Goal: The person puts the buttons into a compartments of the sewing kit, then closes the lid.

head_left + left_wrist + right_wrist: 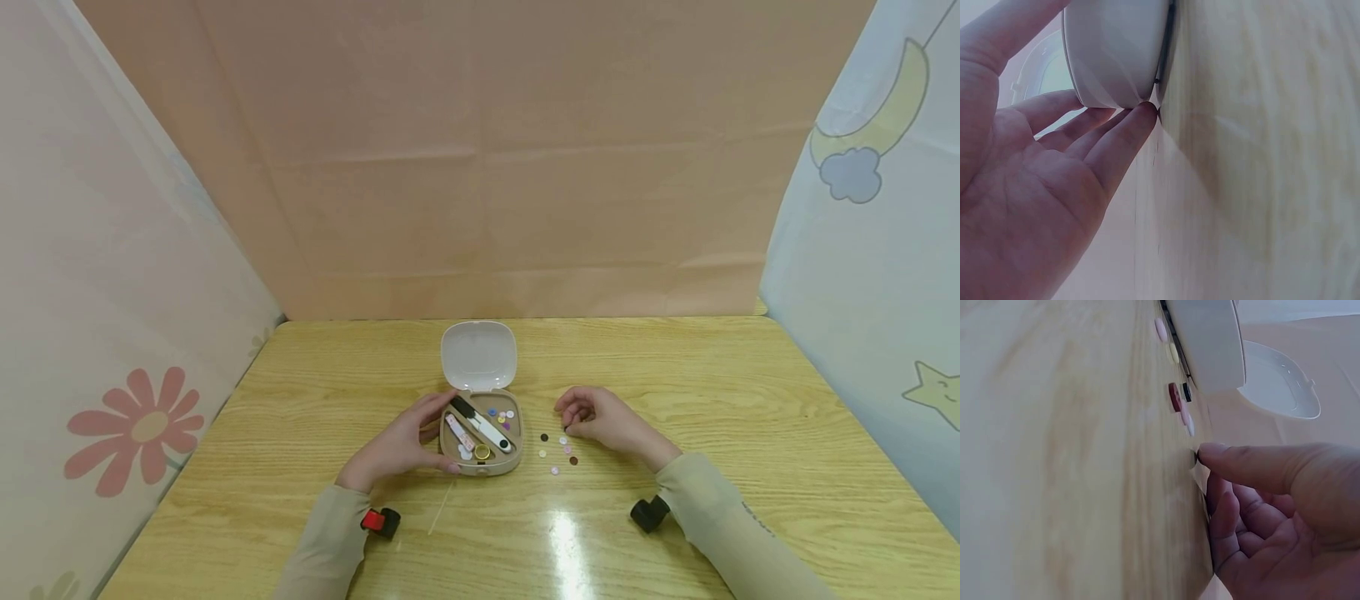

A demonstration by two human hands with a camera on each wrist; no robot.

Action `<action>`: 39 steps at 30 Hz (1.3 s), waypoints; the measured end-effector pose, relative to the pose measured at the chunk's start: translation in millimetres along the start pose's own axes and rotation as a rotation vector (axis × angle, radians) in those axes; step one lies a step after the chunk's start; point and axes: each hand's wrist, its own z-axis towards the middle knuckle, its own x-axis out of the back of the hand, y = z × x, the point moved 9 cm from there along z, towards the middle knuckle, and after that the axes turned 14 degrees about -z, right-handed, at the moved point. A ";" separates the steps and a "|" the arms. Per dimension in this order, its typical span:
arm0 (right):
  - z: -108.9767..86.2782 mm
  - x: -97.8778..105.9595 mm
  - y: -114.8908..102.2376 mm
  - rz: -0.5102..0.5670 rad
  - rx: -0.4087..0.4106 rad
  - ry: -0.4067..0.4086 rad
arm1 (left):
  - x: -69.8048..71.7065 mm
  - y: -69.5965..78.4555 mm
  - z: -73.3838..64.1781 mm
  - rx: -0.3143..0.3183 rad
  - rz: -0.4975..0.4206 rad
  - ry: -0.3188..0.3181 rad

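Observation:
A beige sewing box (504,468) stands on the table with its translucent lid (479,354) raised at the back. My left hand (397,446) holds it from the left, fingers on its side wall and thumb at the front edge. In the left wrist view, fingertips touch the lower edge of the box (1116,56). To the right, my right hand (611,425) pinches a small dark button (1194,457) at the tabletop, thumb tip on it and forefinger curled below. Beside it lie loose buttons: dark red (573,460), black (544,437), yellow (542,454), white and pink.
Inside the box are a white-and-black tool (491,433), a pink patterned strip (459,433), a gold round piece (482,452) and several coloured buttons (506,425). A thin pale stick (442,507) lies in front. Cloth walls (480,208) border the table.

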 end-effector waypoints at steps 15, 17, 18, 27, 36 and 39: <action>-2.3 -0.1 1.6 0.046 -0.004 -0.015 | -0.3 -0.4 0.3 0.008 -0.002 -0.002; -2.4 -0.6 3.5 0.054 -0.007 -0.012 | -0.6 -0.2 0.3 0.008 -0.009 -0.003; -2.6 -0.3 4.1 0.058 -0.008 -0.011 | -0.7 -0.2 0.3 0.008 -0.011 -0.004; -4.9 4.7 2.7 0.108 -0.009 0.005 | -0.4 2.0 -0.8 -0.006 -0.018 -0.008; -5.5 10.7 0.2 0.140 -0.006 0.032 | 0.0 2.1 -1.1 -0.008 -0.012 -0.006; -5.5 13.2 0.6 0.149 -0.003 0.040 | 0.0 1.3 -1.0 0.000 -0.013 -0.005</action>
